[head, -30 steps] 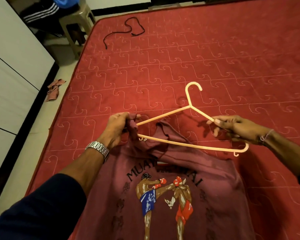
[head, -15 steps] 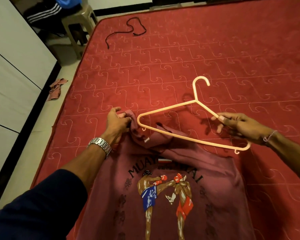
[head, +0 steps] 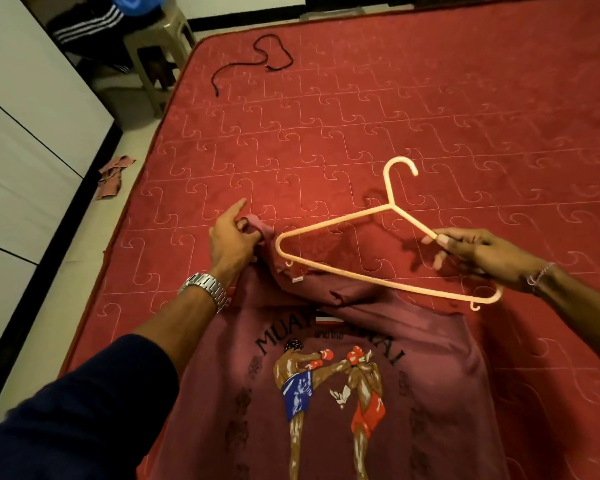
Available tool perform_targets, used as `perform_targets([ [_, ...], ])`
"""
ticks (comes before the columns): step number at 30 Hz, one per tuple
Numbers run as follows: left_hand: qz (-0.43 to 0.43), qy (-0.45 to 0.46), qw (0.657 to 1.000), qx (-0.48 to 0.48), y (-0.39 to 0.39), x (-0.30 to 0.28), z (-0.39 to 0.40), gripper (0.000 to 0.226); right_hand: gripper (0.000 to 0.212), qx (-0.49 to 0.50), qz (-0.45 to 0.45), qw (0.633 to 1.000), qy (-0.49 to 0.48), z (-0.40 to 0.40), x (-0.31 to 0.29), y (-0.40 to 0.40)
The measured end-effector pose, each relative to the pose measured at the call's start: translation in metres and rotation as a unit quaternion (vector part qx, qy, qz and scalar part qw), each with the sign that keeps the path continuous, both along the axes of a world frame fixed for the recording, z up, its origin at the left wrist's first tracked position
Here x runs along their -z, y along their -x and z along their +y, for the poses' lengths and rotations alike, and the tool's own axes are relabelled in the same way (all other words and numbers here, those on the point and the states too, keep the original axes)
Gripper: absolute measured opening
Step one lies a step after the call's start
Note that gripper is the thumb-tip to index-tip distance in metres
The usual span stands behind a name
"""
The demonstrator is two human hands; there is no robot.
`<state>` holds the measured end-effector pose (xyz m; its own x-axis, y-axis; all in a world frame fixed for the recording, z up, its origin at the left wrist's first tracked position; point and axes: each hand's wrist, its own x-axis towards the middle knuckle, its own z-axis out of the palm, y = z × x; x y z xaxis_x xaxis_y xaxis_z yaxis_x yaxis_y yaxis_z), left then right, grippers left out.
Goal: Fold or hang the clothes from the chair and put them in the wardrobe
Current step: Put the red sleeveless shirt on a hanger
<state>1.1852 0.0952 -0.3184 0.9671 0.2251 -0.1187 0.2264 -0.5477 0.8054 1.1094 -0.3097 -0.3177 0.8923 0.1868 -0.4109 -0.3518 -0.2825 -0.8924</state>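
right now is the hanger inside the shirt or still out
Out. The hanger lies above the shirt's collar, whole frame bare, held by the right hand.

Bed: I see a red quilted mattress [head: 430, 109] filling most of the view, stitched with hooked curl patterns.
On the mattress, near me: a maroon T-shirt [head: 430, 375] lies spread print-up, showing two boxers; its collar end is bunched.
On the mattress, far corner: a black cord [head: 257, 64] lies in a loose loop, well apart from the shirt.
Floor: pale tiles [head: 125, 133] left of the bed, with a crumpled pink cloth [head: 113, 174] lying on them.
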Motion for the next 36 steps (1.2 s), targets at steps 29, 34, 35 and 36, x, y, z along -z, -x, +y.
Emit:
perform_targets([
  [29,0.043,0.094,0.988,0.112,-0.002,0.009,-0.001,0.011,0.033,-0.031,0.029,0.999,0.034,0.014,0.002,-0.004],
  [34,0.050,0.127,0.982,0.130,0.004,0.020,0.004,0.058,0.028,0.042,-0.051,0.994,0.085,0.010,0.004,-0.007],
  [35,0.033,0.111,0.984,0.132,0.004,0.022,0.005,0.062,0.028,0.063,-0.059,0.993,0.081,0.007,0.004,-0.008],
  [36,0.007,0.081,0.989,0.120,0.004,0.025,0.005,0.063,0.028,0.075,-0.058,0.993,0.066,0.005,0.004,-0.008],
])
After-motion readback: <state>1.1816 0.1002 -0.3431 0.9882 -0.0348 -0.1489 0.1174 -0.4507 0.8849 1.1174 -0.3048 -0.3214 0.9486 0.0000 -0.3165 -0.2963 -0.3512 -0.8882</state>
